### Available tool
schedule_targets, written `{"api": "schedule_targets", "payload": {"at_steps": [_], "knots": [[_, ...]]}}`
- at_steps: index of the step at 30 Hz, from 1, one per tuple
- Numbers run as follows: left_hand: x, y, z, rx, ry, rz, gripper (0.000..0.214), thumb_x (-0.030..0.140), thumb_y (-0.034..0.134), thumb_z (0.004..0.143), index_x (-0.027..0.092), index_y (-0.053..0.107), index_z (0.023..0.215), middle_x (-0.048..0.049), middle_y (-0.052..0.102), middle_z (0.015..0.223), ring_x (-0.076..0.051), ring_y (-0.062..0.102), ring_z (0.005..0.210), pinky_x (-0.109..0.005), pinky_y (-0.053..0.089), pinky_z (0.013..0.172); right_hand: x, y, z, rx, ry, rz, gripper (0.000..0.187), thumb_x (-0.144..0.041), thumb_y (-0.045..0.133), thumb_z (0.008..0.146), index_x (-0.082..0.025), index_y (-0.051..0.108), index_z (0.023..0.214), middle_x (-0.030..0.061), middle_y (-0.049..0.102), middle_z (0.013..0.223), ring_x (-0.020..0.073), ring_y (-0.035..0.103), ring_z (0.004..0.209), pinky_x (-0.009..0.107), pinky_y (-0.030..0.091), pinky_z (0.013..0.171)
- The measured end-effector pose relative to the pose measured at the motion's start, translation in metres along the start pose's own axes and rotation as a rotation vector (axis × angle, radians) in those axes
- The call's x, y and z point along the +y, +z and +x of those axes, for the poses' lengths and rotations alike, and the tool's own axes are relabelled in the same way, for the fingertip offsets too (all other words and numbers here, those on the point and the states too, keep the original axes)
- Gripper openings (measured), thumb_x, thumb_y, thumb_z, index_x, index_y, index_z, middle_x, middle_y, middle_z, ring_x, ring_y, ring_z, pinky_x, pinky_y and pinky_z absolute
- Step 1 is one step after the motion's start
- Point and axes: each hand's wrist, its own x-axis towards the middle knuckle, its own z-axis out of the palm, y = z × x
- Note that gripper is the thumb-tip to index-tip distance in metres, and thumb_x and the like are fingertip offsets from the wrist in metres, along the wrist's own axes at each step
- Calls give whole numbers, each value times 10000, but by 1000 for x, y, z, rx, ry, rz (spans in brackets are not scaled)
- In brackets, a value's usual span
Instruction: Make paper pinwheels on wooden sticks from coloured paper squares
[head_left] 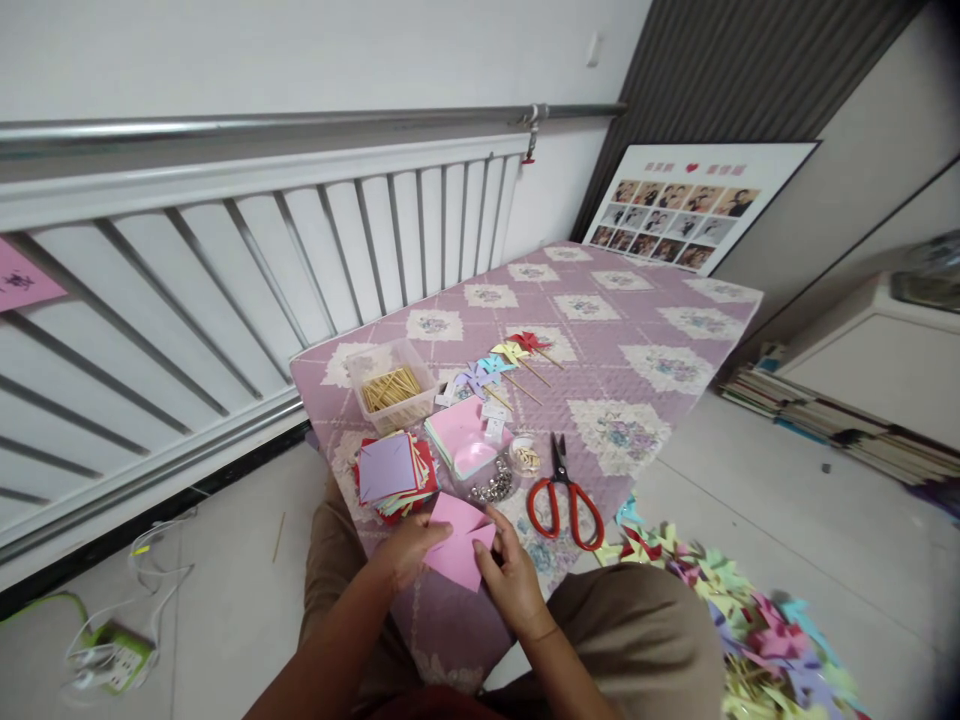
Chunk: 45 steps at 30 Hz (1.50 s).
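A square of pink paper (456, 560) with slits cut in toward its middle is held between both hands, low over the near end of the table. My left hand (411, 548) pinches its left side, thumb on top. On the right side my right hand (513, 578) grips a cut flap between thumb and fingers. Just beyond lie a stack of cut paper squares (386, 470) with a lilac one on top, a pile of pink and pale sheets (456, 428), a clear dish of small metal fasteners (492, 485) and a small round tub of pale pieces (525, 457).
Red-handled scissors (576, 510) lie to the right. A clear box of wooden sticks (391, 388) and several finished paper pinwheels (495, 368) rest farther back. Many pinwheels (772, 630) are heaped at lower right. A white radiator (300, 250) borders the table's left side.
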Motion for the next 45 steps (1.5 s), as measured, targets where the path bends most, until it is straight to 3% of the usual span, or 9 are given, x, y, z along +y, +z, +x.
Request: {"api": "schedule_targets", "payload": {"at_steps": [9, 14, 19, 25, 28, 36, 41, 45], "knots": [[1, 8, -6, 12, -48, 137, 356, 348, 713, 678, 149, 678, 972, -64, 735, 729, -237, 667, 626, -364, 531, 616, -2, 0, -1, 45, 13, 63, 384, -310, 501, 915, -159, 478, 1267, -49, 505, 663, 141, 526, 592, 228, 463, 581], [-5, 2, -5, 38, -48, 146, 385, 401, 703, 690, 179, 652, 999, -68, 742, 775, -270, 689, 721, -385, 543, 640, -8, -2, -2, 64, -23, -18, 155, -270, 476, 913, -179, 598, 943, -8, 579, 699, 150, 568, 631, 235, 478, 599], [-11, -4, -3, 63, -19, 150, 321, 395, 718, 678, 181, 653, 909, -53, 732, 760, -239, 674, 676, -360, 542, 608, -9, -19, -1, 87, -71, -169, 136, -196, 492, 862, -200, 596, 775, 21, 626, 736, 175, 602, 693, 260, 484, 648], [-10, -2, -10, 56, 1, 131, 338, 386, 743, 655, 183, 663, 913, -64, 732, 803, -238, 670, 687, -378, 545, 620, 15, -76, 26, 209, -63, -427, 140, -232, 518, 845, -170, 632, 895, 98, 626, 854, 238, 576, 812, 353, 466, 756], [-12, -4, -10, 43, 32, 103, 327, 367, 754, 645, 171, 669, 893, -64, 733, 793, -228, 662, 676, -364, 540, 621, 27, -94, 40, 227, -46, -553, 166, -279, 542, 850, -172, 669, 863, 107, 620, 858, 254, 558, 837, 380, 432, 801], [-20, -13, -12, 30, 115, 17, 349, 354, 764, 650, 157, 665, 920, -79, 739, 808, -240, 683, 716, -364, 535, 680, 37, -86, 42, 209, 30, -777, 214, -157, 586, 787, -170, 675, 982, 115, 643, 953, 260, 536, 888, 368, 362, 845], [-19, -12, -17, 43, 161, -51, 322, 305, 766, 650, 151, 663, 913, -93, 741, 817, -246, 691, 742, -363, 541, 698, 39, -84, 40, 215, 60, -815, 257, -200, 575, 824, -170, 615, 1076, 107, 628, 1030, 254, 551, 956, 347, 358, 885], [-18, -14, -15, 70, 170, -81, 287, 288, 745, 679, 156, 664, 920, -98, 741, 821, -250, 697, 770, -364, 547, 708, 42, -84, 41, 239, 120, -827, 410, -264, 627, 799, -114, 529, 1168, 147, 597, 1033, 274, 556, 962, 342, 400, 850]]}}
